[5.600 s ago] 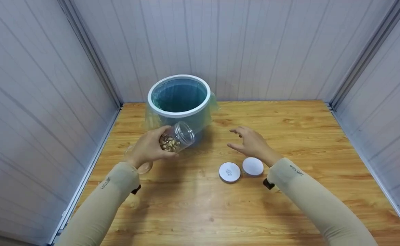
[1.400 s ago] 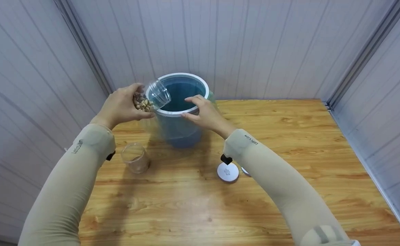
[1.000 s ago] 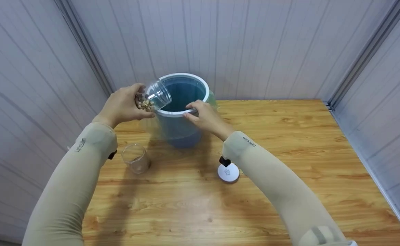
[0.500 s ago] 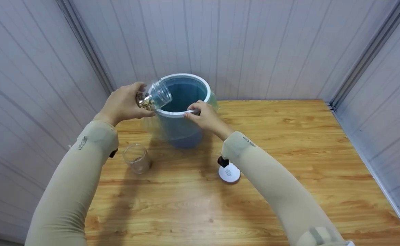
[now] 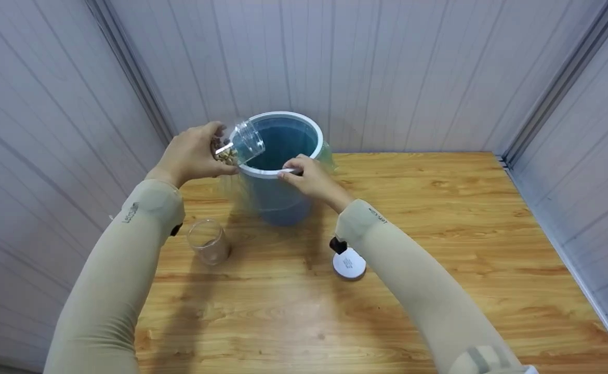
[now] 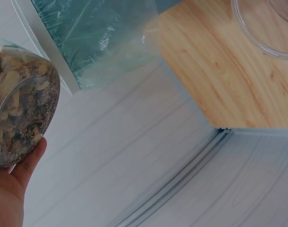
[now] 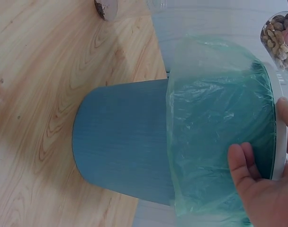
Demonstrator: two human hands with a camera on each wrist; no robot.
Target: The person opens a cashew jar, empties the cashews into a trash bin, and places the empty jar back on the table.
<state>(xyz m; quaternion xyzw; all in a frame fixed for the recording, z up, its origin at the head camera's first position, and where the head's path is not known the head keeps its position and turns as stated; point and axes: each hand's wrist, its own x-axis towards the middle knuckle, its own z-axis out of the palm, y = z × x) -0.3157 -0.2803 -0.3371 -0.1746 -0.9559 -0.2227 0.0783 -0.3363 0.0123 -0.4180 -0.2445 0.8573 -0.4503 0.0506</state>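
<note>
My left hand grips a clear jar of nuts, tilted with its mouth toward the bin's opening. In the left wrist view, the nuts lie against the base, with darker bits among them. My right hand pinches the white rim of the blue trash bin at its front right. The right wrist view shows a green bag lining the bin and folded over its outside. Fingers of the right hand lie against that bag.
A second clear jar stands on the wooden table, left of the bin, with something brown low in it. A white round lid lies partly under my right forearm. Pale panel walls enclose the table's back and sides.
Since the earliest frame, the jar has moved up and left to the bin's rim. My right hand has come left from above the lids and taken the rim. Lately the jar shifts slightly right.
</note>
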